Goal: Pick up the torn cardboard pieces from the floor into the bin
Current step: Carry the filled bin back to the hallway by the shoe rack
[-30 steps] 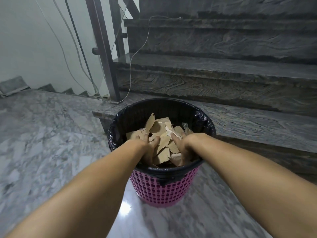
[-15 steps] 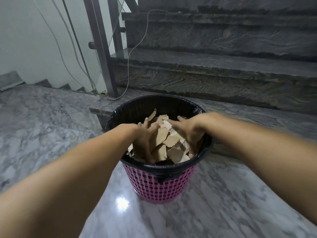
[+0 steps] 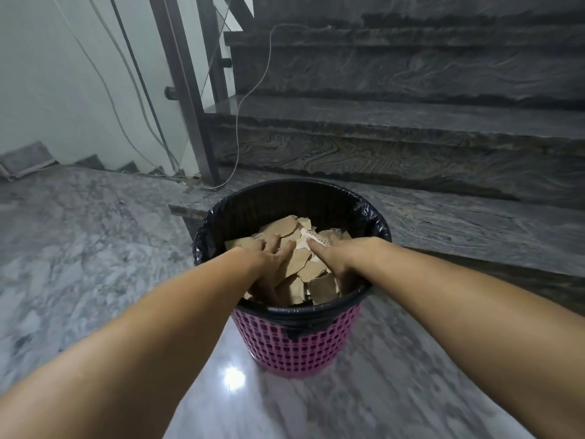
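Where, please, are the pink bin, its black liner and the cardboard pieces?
pink bin (image 3: 294, 346): head view, on its latticed front wall.
black liner (image 3: 368, 213): head view, on the crumpled right rim fold.
cardboard pieces (image 3: 323, 288): head view, on a brown piece near the front.

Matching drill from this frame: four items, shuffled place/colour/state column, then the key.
Things:
1. bin
2. bin liner
3. cardboard pieces
4. left hand

Descriptions:
A. black, folded over the rim
B. brown, piled inside the bin
C. pink, perforated wall, standing on the marble floor
D. fingers spread, pressing on the pile

Pairs: 1-C, 2-A, 3-B, 4-D
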`<control>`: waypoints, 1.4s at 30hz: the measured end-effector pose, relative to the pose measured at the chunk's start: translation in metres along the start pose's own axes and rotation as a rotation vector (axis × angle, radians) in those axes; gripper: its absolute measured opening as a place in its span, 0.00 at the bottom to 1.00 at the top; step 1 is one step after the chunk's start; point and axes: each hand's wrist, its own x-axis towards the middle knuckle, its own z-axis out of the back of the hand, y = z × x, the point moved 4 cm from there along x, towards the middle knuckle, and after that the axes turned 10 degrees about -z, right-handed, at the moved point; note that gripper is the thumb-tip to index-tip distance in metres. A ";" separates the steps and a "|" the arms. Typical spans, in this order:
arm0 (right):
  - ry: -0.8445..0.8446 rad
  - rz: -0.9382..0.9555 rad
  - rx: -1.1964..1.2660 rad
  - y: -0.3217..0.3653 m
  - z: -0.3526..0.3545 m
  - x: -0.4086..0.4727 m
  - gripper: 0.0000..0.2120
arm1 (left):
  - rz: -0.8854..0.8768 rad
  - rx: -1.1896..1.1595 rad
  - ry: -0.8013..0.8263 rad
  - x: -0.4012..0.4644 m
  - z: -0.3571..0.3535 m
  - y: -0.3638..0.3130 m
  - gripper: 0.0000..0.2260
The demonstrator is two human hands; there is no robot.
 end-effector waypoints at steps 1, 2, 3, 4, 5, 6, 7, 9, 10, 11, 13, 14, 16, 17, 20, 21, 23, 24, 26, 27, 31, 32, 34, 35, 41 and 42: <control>-0.036 0.022 0.007 -0.003 0.004 -0.002 0.55 | 0.008 -0.005 -0.009 -0.004 0.004 0.002 0.65; -0.084 0.042 0.018 -0.006 0.009 -0.010 0.50 | 0.029 -0.016 -0.010 -0.013 0.008 0.003 0.65; -0.145 0.058 0.033 -0.010 0.012 -0.014 0.45 | 0.055 -0.039 -0.011 -0.021 0.013 0.005 0.64; -0.216 0.086 0.051 -0.013 0.016 -0.019 0.36 | 0.084 -0.071 -0.011 -0.029 0.017 0.007 0.61; -0.278 0.109 0.076 -0.017 0.020 -0.025 0.27 | 0.111 -0.102 -0.014 -0.038 0.020 0.008 0.56; -0.330 0.118 0.116 -0.021 0.023 -0.029 0.21 | 0.139 -0.115 -0.032 -0.047 0.023 0.009 0.50; -0.386 0.107 0.173 -0.026 0.027 -0.034 0.18 | 0.165 -0.107 -0.068 -0.053 0.026 0.012 0.43; -0.489 0.053 0.307 -0.038 0.038 -0.041 0.15 | 0.216 -0.046 -0.150 -0.063 0.031 0.017 0.31; -0.557 0.013 0.354 -0.045 0.042 -0.044 0.13 | 0.242 -0.030 -0.195 -0.066 0.031 0.019 0.27; -0.617 -0.043 0.376 -0.051 0.045 -0.046 0.13 | 0.272 -0.036 -0.234 -0.068 0.031 0.021 0.26; -0.642 -0.176 0.380 -0.060 0.044 -0.044 0.21 | 0.365 -0.153 -0.267 -0.075 0.025 0.026 0.29; -0.595 -0.252 0.399 -0.065 0.038 -0.042 0.28 | 0.419 -0.234 -0.282 -0.078 0.021 0.028 0.31; -0.419 -0.374 0.571 -0.073 0.022 -0.035 0.34 | 0.510 -0.436 -0.348 -0.086 0.013 0.031 0.37; -0.340 -0.416 0.685 -0.076 0.014 -0.033 0.32 | 0.529 -0.541 -0.404 -0.090 0.012 0.031 0.38; -0.236 -0.469 0.925 -0.082 0.004 -0.029 0.17 | 0.585 -0.758 -0.560 -0.099 0.017 0.037 0.31; -0.222 -0.481 0.951 -0.085 0.004 -0.032 0.14 | 0.630 -0.780 -0.572 -0.104 0.020 0.039 0.26; -0.178 -0.506 0.983 -0.091 0.006 -0.038 0.15 | 0.717 -0.824 -0.557 -0.113 0.029 0.039 0.12; -0.159 -0.514 0.981 -0.095 0.009 -0.042 0.16 | 0.754 -0.863 -0.537 -0.118 0.032 0.039 0.07; -0.127 -0.512 0.956 -0.102 0.022 -0.055 0.17 | 0.809 -0.960 -0.483 -0.134 0.041 0.038 0.06; -0.111 -0.515 0.949 -0.103 0.030 -0.064 0.17 | 0.833 -1.007 -0.466 -0.143 0.045 0.038 0.09; -0.034 -0.509 0.943 -0.109 0.070 -0.100 0.15 | 0.883 -1.168 -0.379 -0.188 0.065 0.044 0.18; -0.001 -0.493 0.945 -0.109 0.087 -0.112 0.15 | 0.899 -1.198 -0.357 -0.207 0.078 0.047 0.17; 0.056 -0.462 0.964 -0.107 0.113 -0.130 0.15 | 0.874 -1.276 -0.341 -0.233 0.096 0.049 0.15; 0.089 -0.443 0.991 -0.104 0.126 -0.137 0.14 | 0.858 -1.319 -0.347 -0.246 0.104 0.053 0.15; 0.232 -0.338 1.233 -0.062 0.176 -0.168 0.12 | 0.896 -1.435 -0.416 -0.319 0.121 0.084 0.14; 0.208 -0.339 1.248 -0.052 0.183 -0.173 0.10 | 0.911 -1.444 -0.430 -0.334 0.123 0.091 0.12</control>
